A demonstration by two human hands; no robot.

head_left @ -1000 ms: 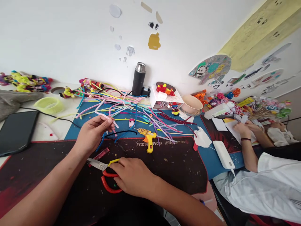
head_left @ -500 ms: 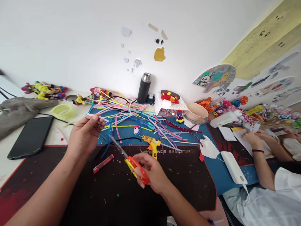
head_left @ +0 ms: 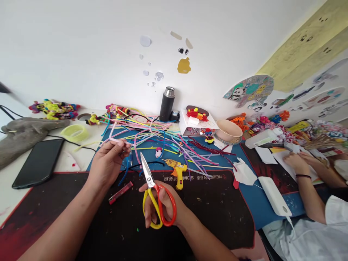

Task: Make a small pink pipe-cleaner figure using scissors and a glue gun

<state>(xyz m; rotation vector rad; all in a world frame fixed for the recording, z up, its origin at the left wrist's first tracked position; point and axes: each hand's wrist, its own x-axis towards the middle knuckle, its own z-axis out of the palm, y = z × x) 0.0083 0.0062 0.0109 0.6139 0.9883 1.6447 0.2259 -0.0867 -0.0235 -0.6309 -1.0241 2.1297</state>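
Between the fingertips of my left hand (head_left: 110, 159) is a pale pink pipe cleaner (head_left: 112, 132), its bent end standing up above the knuckles. My right hand (head_left: 165, 203) holds scissors (head_left: 148, 175) with one red and one yellow handle; the blades are together and point up and away. A pile of coloured pipe cleaners (head_left: 152, 128) lies beyond both hands. Near the scissor tips rests a small pink-and-white doll head (head_left: 158, 152). A yellow glue gun (head_left: 178, 170) lies just past my right hand, and a red-ended clear tube (head_left: 121, 193) lies between my forearms.
A black thermos (head_left: 166, 105) and a white box (head_left: 198, 125) stand along the wall, beside a beige bowl (head_left: 229, 131). At left are a phone (head_left: 38, 163) and a yellow tape roll (head_left: 74, 131). A co-worker's hands (head_left: 296, 163) are at the right, beyond a white power bank (head_left: 274, 195).
The scissors have turned in my right hand, from edge-on and pointing left to flat and pointing up. More of the pipe cleaner now shows above my left hand.
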